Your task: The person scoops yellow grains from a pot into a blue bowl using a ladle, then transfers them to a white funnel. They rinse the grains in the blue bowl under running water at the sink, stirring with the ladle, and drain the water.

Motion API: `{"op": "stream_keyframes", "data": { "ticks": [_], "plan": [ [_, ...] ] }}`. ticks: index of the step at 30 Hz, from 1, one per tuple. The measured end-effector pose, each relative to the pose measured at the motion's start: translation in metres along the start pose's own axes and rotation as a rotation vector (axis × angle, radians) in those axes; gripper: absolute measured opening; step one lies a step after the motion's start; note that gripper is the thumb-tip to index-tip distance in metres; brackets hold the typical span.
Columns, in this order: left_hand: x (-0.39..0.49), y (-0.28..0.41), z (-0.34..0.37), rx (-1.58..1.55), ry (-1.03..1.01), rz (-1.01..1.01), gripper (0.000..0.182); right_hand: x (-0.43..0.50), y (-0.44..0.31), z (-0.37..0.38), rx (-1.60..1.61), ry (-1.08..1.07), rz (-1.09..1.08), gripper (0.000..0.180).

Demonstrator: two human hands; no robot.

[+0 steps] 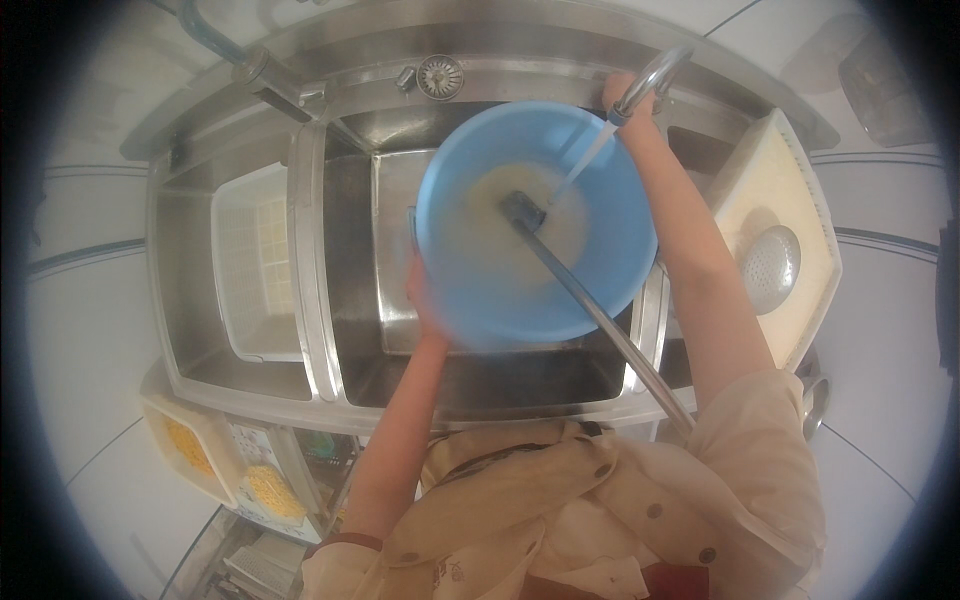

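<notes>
A large round blue plastic basin (480, 142) is over the middle compartment of a stainless steel sink. Cloudy pale liquid (495, 247) covers its bottom. My left hand (427, 300) holds the basin's left side, with some fingers hidden by the wall. Water runs from the curved metal faucet (652, 79) into the basin. My right hand (634, 105) is at the faucet behind the spout; its fingers are partly hidden. A long-handled metal utensil (592, 304), perhaps a ladle, slants across the basin's near right rim, its dark head in the liquid.
In the left compartment sits a white plastic basket (251, 262). A sink strainer (439, 77) lies on the back ledge. On the right, a perforated metal skimmer (770, 270) rests on a pale tub (799, 202). Yellow food fills a container (184, 446) at lower left.
</notes>
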State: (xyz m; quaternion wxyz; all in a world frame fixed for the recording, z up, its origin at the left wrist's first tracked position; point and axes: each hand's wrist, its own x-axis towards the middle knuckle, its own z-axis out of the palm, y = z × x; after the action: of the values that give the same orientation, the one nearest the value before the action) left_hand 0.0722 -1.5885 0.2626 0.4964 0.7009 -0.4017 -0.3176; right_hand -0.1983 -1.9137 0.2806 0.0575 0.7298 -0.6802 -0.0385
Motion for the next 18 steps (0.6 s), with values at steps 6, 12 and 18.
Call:
{"op": "stream_keyframes", "data": {
  "ticks": [6, 12, 18],
  "plan": [
    [0.0, 0.002, -0.001, -0.062, -0.018, -0.032, 0.026, -0.002, -0.002, -0.005, -0.039, 0.011, -0.011, 0.023],
    [-0.001, 0.007, -0.001, -0.051, -0.009, -0.045, 0.027, -0.008, -0.005, -0.012, 0.044, 0.004, 0.003, 0.022],
    [-0.001, 0.009, 0.0, -0.083, 0.01, -0.054, 0.027, -0.008, -0.007, -0.013, -0.074, 0.042, -0.023, 0.019]
  ]
}}
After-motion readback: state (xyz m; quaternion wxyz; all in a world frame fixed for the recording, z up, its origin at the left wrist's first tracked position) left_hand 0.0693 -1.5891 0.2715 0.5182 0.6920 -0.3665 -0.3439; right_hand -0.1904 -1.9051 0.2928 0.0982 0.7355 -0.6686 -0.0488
